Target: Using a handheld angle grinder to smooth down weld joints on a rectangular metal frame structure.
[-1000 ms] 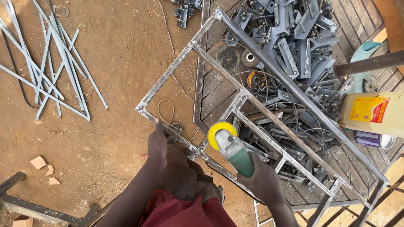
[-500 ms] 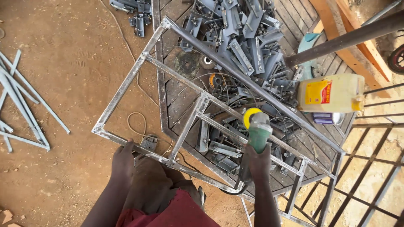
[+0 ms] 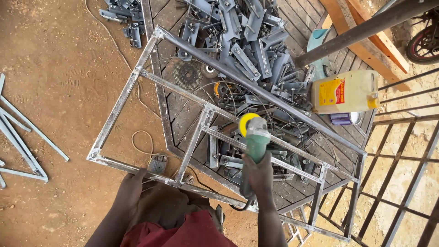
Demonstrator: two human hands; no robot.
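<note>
1. The welded steel frame [image 3: 215,137] lies tilted across the metal grate platform [image 3: 183,110], one corner over the dirt.
2. The platform carries a heap of grey steel brackets [image 3: 242,41].
3. A yellowish plastic jug [image 3: 345,91] lies on its side there; I cannot tell its contents.
4. My right hand [image 3: 258,176] is clenched around the green angle grinder [image 3: 254,135], its yellow-guarded head on a frame crossbar.
5. My left hand [image 3: 130,187] grips the frame's near rail.
</note>
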